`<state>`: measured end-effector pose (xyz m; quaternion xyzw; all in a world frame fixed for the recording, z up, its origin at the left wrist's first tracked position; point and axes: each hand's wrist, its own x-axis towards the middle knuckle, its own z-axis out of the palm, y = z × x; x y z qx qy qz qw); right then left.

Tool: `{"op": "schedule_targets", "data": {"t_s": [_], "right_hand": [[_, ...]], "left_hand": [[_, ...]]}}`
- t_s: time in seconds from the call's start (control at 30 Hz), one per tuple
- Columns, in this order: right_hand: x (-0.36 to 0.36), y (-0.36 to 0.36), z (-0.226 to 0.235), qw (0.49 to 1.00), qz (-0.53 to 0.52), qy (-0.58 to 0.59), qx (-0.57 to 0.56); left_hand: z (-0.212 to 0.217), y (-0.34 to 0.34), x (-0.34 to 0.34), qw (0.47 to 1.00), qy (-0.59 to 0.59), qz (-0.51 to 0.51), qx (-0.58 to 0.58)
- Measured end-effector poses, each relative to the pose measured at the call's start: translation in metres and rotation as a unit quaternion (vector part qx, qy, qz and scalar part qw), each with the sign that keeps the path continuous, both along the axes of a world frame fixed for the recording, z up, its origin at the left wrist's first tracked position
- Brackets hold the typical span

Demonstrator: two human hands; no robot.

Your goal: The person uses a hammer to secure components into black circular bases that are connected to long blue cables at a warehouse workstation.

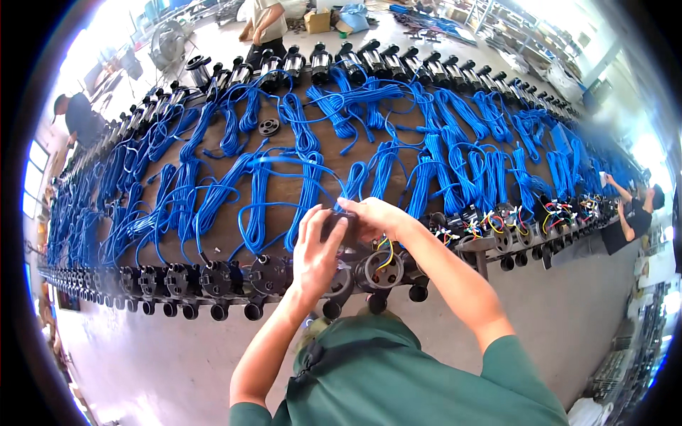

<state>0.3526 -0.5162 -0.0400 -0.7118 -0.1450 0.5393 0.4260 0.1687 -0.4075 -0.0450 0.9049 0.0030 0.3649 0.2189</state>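
My left hand (317, 250) and my right hand (374, 215) meet over a small dark round part (339, 224) and both grip it, fingers curled around its rim. Right below them sits an open black pump housing (384, 270) with yellow and red wires showing inside. It belongs to a long near row of black pump bodies (213, 278) along the bench edge. Blue cable coils (263, 206) lie just beyond my hands.
The long brown bench (284, 186) is covered with blue cable bundles, with a far row of pumps (369, 60) along its back edge. A loose black disc (268, 127) lies among the cables. Other people stand at the far left (78, 117), back (266, 28) and right (632, 213).
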Motion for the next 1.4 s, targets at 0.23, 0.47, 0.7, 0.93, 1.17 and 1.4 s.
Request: {"op": "schedule_targets", "data": {"t_s": [0.23,0.47,0.7,0.93,1.17,1.4], "right_hand": [[0.005,-0.016,-0.03,0.984,-0.011,0.134,0.12],[-0.001,-0.017,-0.043,0.975,-0.017,0.095,0.198],[-0.032,-0.013,-0.045,0.971,0.028,-0.105,0.214],[-0.059,-0.013,-0.05,0.927,0.058,-0.309,0.204],[-0.066,-0.011,-0.052,0.874,0.1,-0.415,0.232],[-0.086,-0.013,-0.042,0.829,0.111,-0.491,0.241]], "left_hand": [[-0.025,0.0,-0.035,0.922,0.073,0.089,-0.369],[-0.041,-0.001,-0.031,0.86,0.343,0.057,-0.373],[-0.078,-0.014,-0.047,0.945,0.207,0.073,-0.241],[-0.104,-0.035,-0.06,0.956,0.169,0.17,-0.171],[-0.114,-0.06,-0.094,0.939,0.09,0.171,-0.285],[-0.103,-0.059,-0.101,0.947,0.079,0.218,-0.221]]}}
